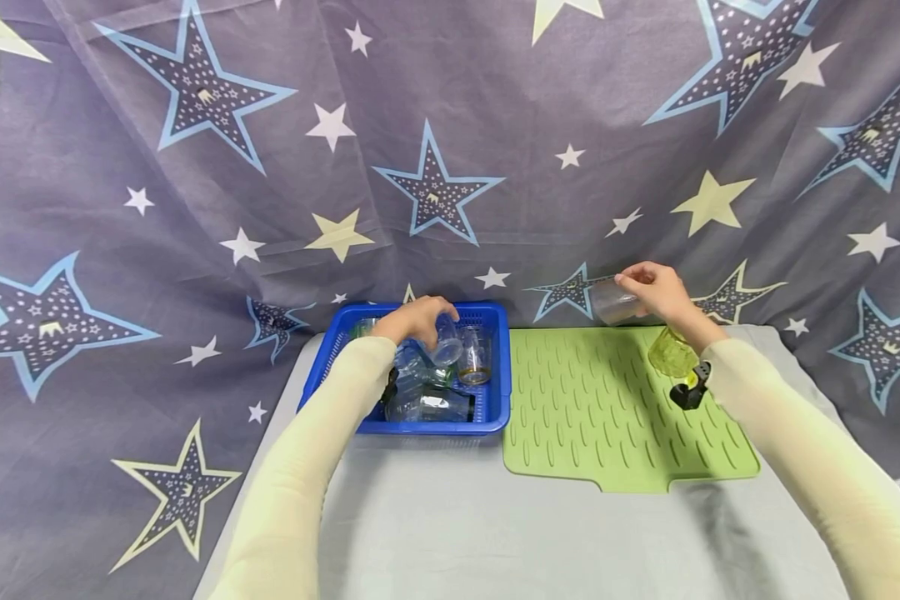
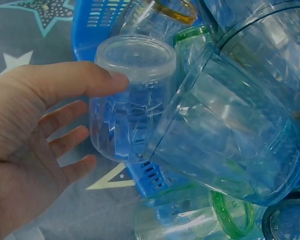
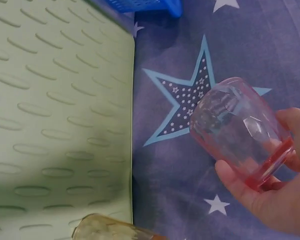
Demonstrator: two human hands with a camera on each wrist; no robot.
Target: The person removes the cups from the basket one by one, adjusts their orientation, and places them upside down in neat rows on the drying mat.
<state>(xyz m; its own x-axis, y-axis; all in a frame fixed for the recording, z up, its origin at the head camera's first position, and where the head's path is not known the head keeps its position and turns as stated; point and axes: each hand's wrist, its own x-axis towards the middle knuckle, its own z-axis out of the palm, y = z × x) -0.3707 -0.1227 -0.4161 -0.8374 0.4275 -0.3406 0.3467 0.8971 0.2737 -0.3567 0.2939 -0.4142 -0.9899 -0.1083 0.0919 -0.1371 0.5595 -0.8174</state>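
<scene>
In the left wrist view, a clear cup [image 2: 132,115] is at the left hand [image 2: 45,110], whose thumb lies against its thick end; the other three visible fingers are loosely bent. This hand [image 1: 418,319] is over the blue basket [image 1: 435,428], which holds several transparent cups. At the right, the right hand [image 1: 660,293] grips a see-through cup [image 1: 612,302] above the far edge of the green mat [image 1: 562,400]. The right wrist view shows this pinkish cup [image 3: 235,127] tilted, with thumb and fingers around its red rim.
A yellow glass [image 1: 669,354] stands on the mat beneath the right forearm. Inside the basket, a large bluish tumbler [image 2: 230,135] lies beside the clear cup, near a green-rimmed cup [image 2: 190,215]. A star-patterned cloth [image 1: 450,275] hangs behind the white table [image 1: 450,517].
</scene>
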